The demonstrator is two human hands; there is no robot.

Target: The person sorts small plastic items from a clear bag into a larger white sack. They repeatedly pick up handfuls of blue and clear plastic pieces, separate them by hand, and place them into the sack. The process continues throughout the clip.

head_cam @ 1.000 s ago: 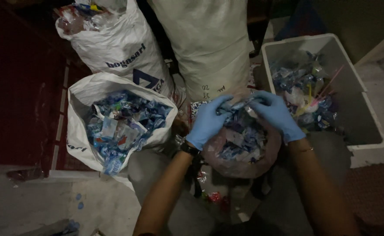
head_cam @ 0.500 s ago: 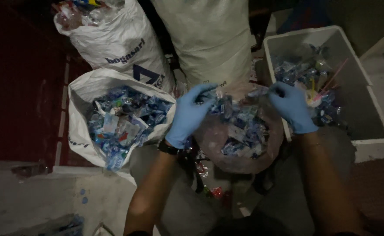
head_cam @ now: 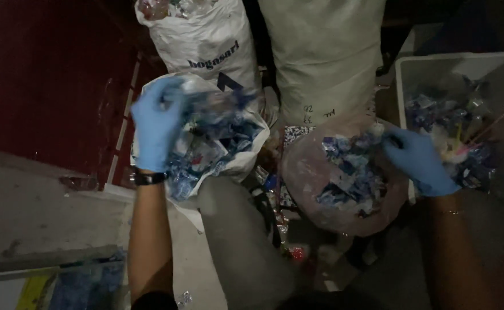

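Head view: a person seated among sacks of sorted plastic scraps works with both hands in blue gloves. The left hand (head_cam: pixel 155 123) hangs over the open white sack (head_cam: pixel 246 163) at the person's left knee, its fingers curled loosely above the blue-and-white wrappers (head_cam: pixel 211 138) piled inside; motion blur hides whether the grip has a scrap in it or has let go. The right hand (head_cam: pixel 418 158) rests at the far edge of the round pinkish basin (head_cam: pixel 303 178) on the person's lap, fingertips pinched on the wrapper scraps (head_cam: pixel 349 172) heaped there, though exactly which piece is held cannot be made out. A grey plastic bin (head_cam: pixel 404 74) of mixed scraps stands just beside the right hand, and two tall, filled white sacks (head_cam: pixel 320 51) lean behind.

Judged from this pose, the sorting would go best with the left hand kept well inside the sack's rim, so pieces fall onto the pile rather than the floor (head_cam: pixel 45 206), while the right hand lifts only a single scrap clear of the basin, steadying the basin against the knees.
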